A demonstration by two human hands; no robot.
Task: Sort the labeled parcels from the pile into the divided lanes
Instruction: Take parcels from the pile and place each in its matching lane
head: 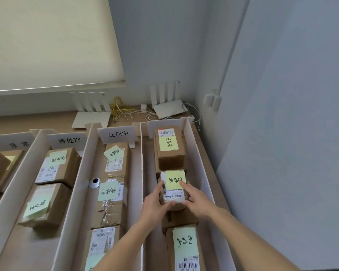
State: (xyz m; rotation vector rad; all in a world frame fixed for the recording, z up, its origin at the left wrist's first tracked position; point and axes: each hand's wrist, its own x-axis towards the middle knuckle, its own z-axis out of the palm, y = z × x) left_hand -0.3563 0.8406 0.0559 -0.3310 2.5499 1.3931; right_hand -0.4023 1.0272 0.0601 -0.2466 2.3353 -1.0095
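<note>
A small cardboard parcel (173,189) with a yellow sticky note and a barcode label sits in the rightmost lane, on top of other boxes. My left hand (155,204) grips its left side, thumb along the front edge. My right hand (197,200) holds its right side, fingers reaching onto the note. Behind it stands another noted parcel (169,148); in front lies a third (185,249). White foam dividers (199,165) wall the lanes. The middle lane holds several parcels (111,194) with green notes.
Lane signs (117,133) stand at the far ends. A small white camera (94,182) sits on a divider. Left lanes hold more boxes (55,167). Two white routers (169,108) and yellow cables (119,108) lie at the back. A grey wall runs close on the right.
</note>
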